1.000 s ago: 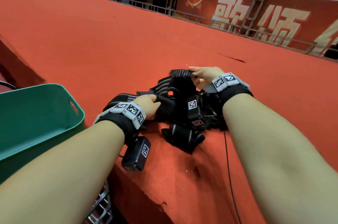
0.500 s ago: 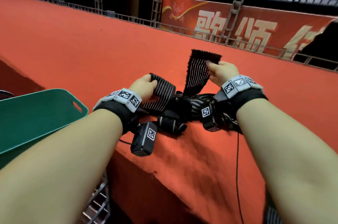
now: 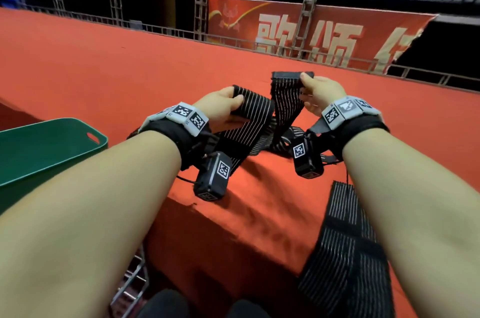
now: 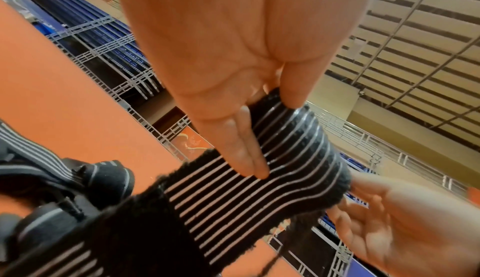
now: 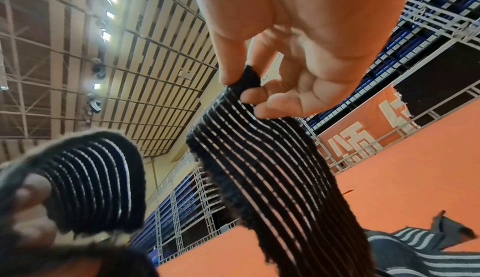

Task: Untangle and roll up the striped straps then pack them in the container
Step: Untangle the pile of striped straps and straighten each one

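Black straps with thin white stripes (image 3: 259,133) lie tangled on the red carpeted ledge (image 3: 104,71). My left hand (image 3: 223,107) grips a folded stretch of strap (image 4: 285,158), thumb on top and fingers under it. Up at the right, my right hand (image 3: 317,94) pinches the dark end (image 5: 250,78) of a strap between thumb and fingers, and the strap (image 5: 272,168) hangs down from it. Another striped strap (image 3: 345,245) droops over the ledge's front under my right forearm. The green container (image 3: 65,143) stands at the left, below the ledge.
The red ledge ends in a front edge (image 3: 233,213) close to me, with a drop below. A metal rail (image 3: 181,32) and a red banner (image 3: 311,37) run along the far side. A thin black cable (image 3: 346,180) hangs under my right wrist.
Both hands have risen and come closer together with their straps. The pile on the ledge has thinned, and a strap now hangs over the front edge at the right.
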Demonstrator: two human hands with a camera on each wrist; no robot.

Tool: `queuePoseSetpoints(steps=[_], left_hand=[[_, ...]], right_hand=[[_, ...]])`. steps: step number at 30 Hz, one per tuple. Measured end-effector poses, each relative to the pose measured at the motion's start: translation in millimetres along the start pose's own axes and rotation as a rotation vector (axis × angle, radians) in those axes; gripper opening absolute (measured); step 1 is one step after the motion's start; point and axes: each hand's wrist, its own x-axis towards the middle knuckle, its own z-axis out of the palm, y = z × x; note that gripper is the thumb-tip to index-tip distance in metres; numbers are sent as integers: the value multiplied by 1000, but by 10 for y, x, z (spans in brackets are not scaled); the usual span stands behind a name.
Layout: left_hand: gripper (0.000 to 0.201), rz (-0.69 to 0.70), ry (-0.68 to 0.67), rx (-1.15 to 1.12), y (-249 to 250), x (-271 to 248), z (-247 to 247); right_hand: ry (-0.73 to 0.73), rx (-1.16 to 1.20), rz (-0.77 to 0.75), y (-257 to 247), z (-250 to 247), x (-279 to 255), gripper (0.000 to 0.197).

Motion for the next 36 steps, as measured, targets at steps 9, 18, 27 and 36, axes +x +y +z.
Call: queuePoseSetpoints(steps=[9,18,27,36], left_hand=[[23,-204,174,598,-743,405,-273],[54,-393,421,822,-1594,434,-554],[83,-97,-438,1358,-1750,154,-68],[30,-239,-110,1375,-1715,126,63]], right_hand=[[-82,-62,149,667,26,-38,16],[-190,-186,273,1430,570,-53,27],[-90,34,261,1405,626,-409,28],[77,-213,89,1616,152,-768,28]])
